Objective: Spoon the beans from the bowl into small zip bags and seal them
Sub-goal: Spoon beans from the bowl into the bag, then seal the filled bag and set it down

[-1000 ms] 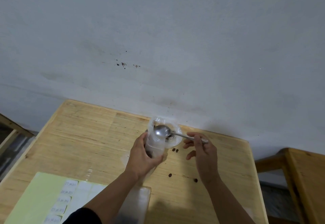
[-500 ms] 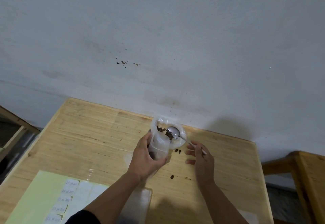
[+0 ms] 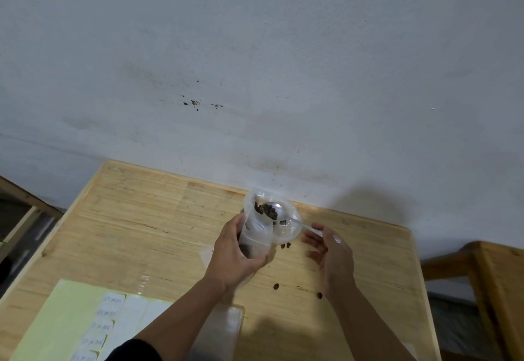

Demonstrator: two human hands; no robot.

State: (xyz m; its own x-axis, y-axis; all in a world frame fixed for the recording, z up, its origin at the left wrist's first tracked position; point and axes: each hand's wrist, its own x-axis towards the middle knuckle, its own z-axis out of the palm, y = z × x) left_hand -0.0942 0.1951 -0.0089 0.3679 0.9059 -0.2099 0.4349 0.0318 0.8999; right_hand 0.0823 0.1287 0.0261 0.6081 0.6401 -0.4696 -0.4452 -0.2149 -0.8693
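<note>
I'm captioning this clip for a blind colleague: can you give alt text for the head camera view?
A left hand holds a small clear bag open while the right hand tips a spoon of dark beans into it, over a wooden table with a few spilled beans.

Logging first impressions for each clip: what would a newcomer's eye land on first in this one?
Probably the two hands at the far edge of the wooden table: the left hand grips a clear zip bag while the right hand tips a spoon of dark beans at its mouth. Next, the stray beans spilled on the wood, and the pale green label sheet at near left.
</note>
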